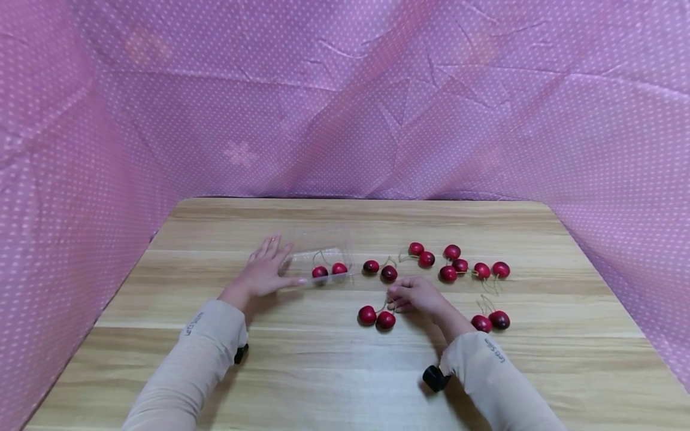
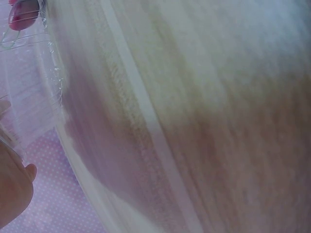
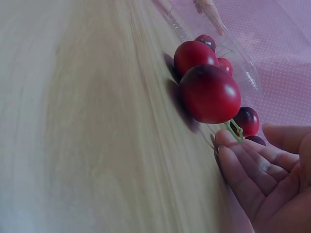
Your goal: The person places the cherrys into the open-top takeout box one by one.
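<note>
My left hand (image 1: 264, 272) spreads its fingers over the left end of a clear plastic box (image 1: 323, 239), thumb along its near edge. Inside the box lies a pair of red cherries (image 1: 339, 269) with green stems. My right hand (image 1: 417, 294) is at the stems of another cherry pair (image 1: 385, 321) on the table. In the right wrist view, the joined stem (image 3: 235, 131) of these large-looking cherries (image 3: 210, 94) reaches the fingertips, and the thumb stands apart from the fingers. The left wrist view catches only part of the left hand (image 2: 14, 187) and a cherry (image 2: 23, 14).
More cherries with stems lie on the wooden table (image 1: 323, 371): a pair (image 1: 389, 274) right of the box, a group (image 1: 460, 266) farther right, and a pair (image 1: 499, 319) beside the right forearm. Pink dotted cloth (image 1: 345, 120) hangs behind and at both sides.
</note>
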### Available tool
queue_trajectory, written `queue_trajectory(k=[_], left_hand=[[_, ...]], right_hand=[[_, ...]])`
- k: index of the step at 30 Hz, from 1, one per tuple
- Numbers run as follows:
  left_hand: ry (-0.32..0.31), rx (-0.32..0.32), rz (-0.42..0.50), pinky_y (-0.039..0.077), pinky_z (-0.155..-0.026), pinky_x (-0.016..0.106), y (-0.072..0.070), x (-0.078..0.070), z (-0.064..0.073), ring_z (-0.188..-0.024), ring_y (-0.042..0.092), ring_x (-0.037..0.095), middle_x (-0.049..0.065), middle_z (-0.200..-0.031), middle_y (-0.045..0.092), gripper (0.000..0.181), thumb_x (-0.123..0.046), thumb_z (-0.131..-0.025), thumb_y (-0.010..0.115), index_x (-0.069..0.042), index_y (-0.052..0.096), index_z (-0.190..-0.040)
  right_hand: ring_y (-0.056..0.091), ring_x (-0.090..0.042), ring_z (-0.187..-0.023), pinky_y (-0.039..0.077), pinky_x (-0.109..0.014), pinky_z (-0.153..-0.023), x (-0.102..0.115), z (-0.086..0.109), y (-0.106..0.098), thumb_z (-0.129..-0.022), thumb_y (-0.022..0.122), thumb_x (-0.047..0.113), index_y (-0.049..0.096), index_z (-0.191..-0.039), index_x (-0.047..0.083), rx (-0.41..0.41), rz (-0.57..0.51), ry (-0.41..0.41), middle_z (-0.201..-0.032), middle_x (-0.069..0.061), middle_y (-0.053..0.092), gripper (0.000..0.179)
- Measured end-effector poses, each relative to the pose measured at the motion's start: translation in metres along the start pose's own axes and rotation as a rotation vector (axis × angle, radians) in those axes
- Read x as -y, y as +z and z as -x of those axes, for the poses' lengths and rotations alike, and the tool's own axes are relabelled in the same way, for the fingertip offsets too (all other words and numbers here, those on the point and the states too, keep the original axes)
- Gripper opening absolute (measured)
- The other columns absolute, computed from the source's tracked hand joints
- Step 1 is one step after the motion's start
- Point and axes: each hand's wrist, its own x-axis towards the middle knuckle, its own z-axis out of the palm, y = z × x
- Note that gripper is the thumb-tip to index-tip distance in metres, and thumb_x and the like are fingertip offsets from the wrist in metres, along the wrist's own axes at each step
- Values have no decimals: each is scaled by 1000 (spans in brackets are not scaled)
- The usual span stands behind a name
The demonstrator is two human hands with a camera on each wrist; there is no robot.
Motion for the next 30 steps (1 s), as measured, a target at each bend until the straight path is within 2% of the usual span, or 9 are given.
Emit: queue_trajectory(k=[10, 19, 30], left_hand=[[1, -2, 12, 1, -100, 51, -3, -1, 0, -127, -13, 30, 15, -141, -10, 95, -71, -71, 41, -12, 13, -139], [4, -8, 10, 1, -100, 52, -2, 0, 0, -127, -12, 31, 16, -141, -9, 94, -70, -71, 42, -12, 13, -139], [2, -19, 18, 1, -100, 52, -2, 1, 2, -127, -12, 31, 16, -141, -8, 93, -69, -72, 43, -11, 14, -139]], right_hand=[[62, -20, -72, 51, -33, -67, -2, -4, 4, -86, 48, 5, 52, -103, -14, 54, -17, -3, -80, -13, 62, 26], [62, -18, -70, 51, -32, -67, -2, -2, 8, -85, 49, 3, 54, -100, -12, 65, -18, 13, -82, -13, 63, 22], [61, -18, -72, 50, -33, -68, 1, -1, 11, -86, 48, 4, 53, -100, -13, 74, -43, -11, -83, -13, 63, 23]])
